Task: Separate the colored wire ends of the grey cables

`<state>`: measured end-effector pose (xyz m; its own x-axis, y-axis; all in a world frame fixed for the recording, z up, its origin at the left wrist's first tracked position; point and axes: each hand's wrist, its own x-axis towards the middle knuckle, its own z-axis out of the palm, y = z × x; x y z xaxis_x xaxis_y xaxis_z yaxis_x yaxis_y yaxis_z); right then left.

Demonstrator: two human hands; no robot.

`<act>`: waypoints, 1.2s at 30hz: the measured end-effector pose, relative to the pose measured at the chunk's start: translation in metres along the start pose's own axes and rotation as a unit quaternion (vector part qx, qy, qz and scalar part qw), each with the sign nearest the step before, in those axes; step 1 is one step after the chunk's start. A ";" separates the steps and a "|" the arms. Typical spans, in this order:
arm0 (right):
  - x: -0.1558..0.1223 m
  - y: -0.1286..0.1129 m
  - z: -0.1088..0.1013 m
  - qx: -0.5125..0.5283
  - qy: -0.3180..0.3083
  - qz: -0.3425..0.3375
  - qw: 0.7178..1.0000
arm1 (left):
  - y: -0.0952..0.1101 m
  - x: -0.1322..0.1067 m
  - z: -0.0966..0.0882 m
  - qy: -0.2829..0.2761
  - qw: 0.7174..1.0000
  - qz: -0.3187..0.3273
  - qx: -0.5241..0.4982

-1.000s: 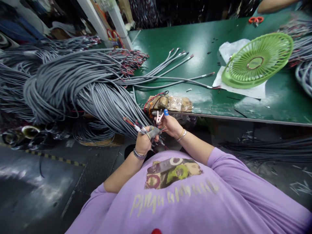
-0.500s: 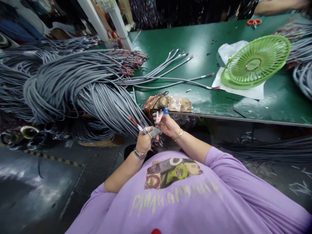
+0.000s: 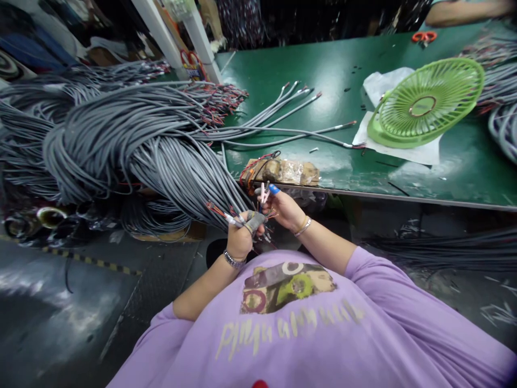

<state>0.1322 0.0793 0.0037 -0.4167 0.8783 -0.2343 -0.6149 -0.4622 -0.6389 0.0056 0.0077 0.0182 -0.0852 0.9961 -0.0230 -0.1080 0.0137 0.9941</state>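
Observation:
My left hand (image 3: 239, 240) is closed around the ends of several grey cables, and a grey wrap covers its thumb. Fine coloured wires (image 3: 218, 209) fan out from the cable ends on its left side. Thin copper-coloured wires (image 3: 272, 213) stick out between the two hands. My right hand (image 3: 288, 211), with a blue cover on one fingertip, pinches a small pale pink clip-like tool (image 3: 264, 193) close to these wires. The tool's exact kind is too small to make out. A large bundle of grey cables (image 3: 181, 167) runs from the bench down to my left hand.
A taped block (image 3: 288, 172) lies at the front edge of the green bench (image 3: 323, 64). Loose cables (image 3: 283, 141) stretch across the bench toward a green fan (image 3: 424, 105). Orange-handled scissors (image 3: 424, 37) lie at the back, near another person's arm (image 3: 464, 12).
The coloured wire ends beside my left hand have swung slightly left and down. My right hand has shifted a little right, and the pink tool's prongs now point more upright.

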 end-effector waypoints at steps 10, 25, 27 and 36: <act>0.013 0.005 0.001 0.050 0.004 0.039 0.998 | -0.001 0.007 0.007 0.023 0.999 -0.034 -0.006; 0.011 0.005 0.008 0.087 0.049 0.035 0.994 | -0.003 0.009 0.008 0.036 0.998 -0.048 0.009; 0.010 0.005 0.008 0.085 0.040 0.041 0.995 | -0.003 0.007 0.007 0.032 0.999 -0.040 0.009; 0.001 -0.001 0.004 0.091 -0.019 0.061 0.994 | -0.008 -0.006 -0.003 0.028 0.999 0.013 0.031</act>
<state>0.1292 0.0801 0.0071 -0.5187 0.8106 -0.2719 -0.6681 -0.5827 -0.4628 0.0040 0.0011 0.0103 -0.1419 0.9899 -0.0021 -0.0444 -0.0043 0.9990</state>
